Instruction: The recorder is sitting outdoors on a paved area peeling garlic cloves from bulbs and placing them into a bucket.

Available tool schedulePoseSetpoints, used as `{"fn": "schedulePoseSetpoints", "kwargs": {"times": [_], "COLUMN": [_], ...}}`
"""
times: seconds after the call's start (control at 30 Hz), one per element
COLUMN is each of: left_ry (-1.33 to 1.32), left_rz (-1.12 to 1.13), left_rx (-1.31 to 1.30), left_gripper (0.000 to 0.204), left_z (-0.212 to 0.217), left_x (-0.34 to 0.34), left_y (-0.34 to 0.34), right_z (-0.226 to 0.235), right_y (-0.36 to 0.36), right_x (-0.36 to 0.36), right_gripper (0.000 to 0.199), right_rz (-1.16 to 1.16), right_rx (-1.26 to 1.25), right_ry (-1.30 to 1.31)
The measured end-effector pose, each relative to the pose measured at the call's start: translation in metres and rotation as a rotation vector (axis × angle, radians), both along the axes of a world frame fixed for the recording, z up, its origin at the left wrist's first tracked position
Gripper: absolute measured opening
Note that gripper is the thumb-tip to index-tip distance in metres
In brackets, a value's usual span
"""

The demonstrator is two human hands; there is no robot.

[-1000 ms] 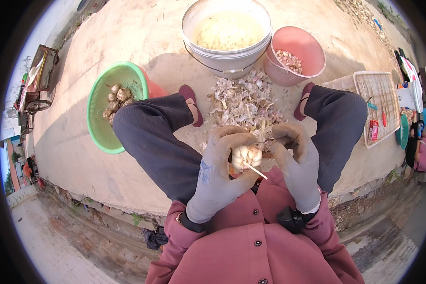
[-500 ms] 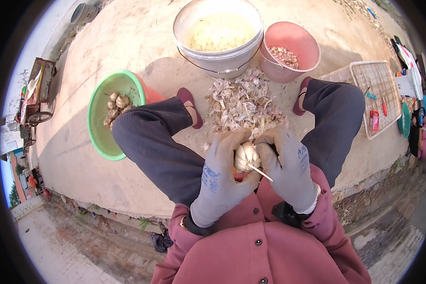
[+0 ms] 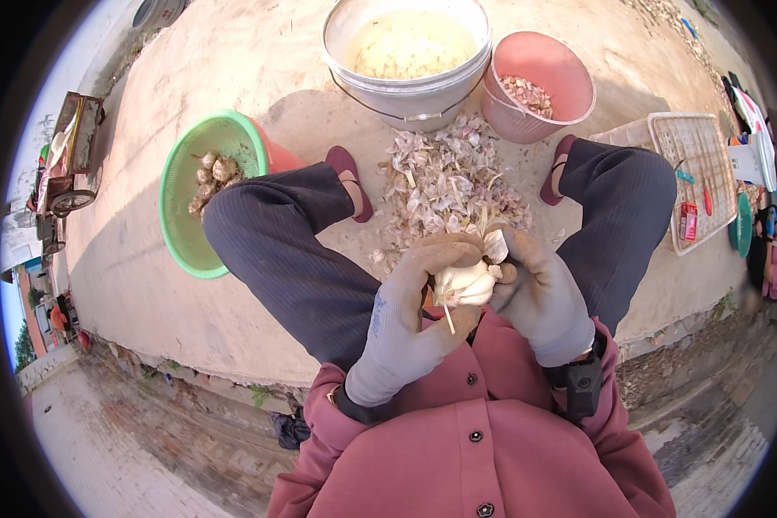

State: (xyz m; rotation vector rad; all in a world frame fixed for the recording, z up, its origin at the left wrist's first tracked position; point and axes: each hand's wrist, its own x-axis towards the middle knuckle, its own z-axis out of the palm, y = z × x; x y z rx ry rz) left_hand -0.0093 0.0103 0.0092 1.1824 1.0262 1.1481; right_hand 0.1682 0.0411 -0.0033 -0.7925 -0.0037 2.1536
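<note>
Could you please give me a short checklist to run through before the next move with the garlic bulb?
1. Bulb held firmly: ok. The left hand and right hand both clasp the garlic bulb.
2. Gloves on both hands: ok.
3. Skin coming loose: ok. A flake stands up at the bulb's top.
4. Room for scraps: ok. The skin pile lies on the ground between the feet.
5. White bucket and pink bucket in front: ok, both upright and open.
6. More bulbs at hand: ok. The green basin by the left knee holds several.
</note>
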Motion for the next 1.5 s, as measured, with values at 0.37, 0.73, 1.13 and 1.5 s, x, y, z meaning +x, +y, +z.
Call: {"fn": "schedulePoseSetpoints", "kwargs": {"times": [0.37, 0.73, 1.13, 1.5], "left_ry": [0.097, 0.587, 0.754, 0.574], "left_rz": [0.161, 0.19, 0.111, 0.138], "left_rx": [-0.272, 0.136, 0.189, 0.037], "left_gripper": [0.064, 0.061, 0.059, 0.061], "left_z": [0.006, -0.006, 0.0, 0.004], "left_x": [-0.004, -0.001, 0.0, 0.001], "left_y": [0.007, 0.002, 0.001, 0.002], "right_z": [0.003, 0.038, 0.034, 0.026], "right_y": [0.001, 0.004, 0.001, 0.009], "right_x": [-0.002, -0.016, -0.012, -0.012], "right_gripper": [0.019, 0.027, 0.018, 0.01], "right_rz": [0.112, 0.359, 0.458, 0.402], "right_rx": [0.471, 0.865, 0.929, 0.818], "right_ry": [-1.161, -1.35, -1.488, -1.384]}}
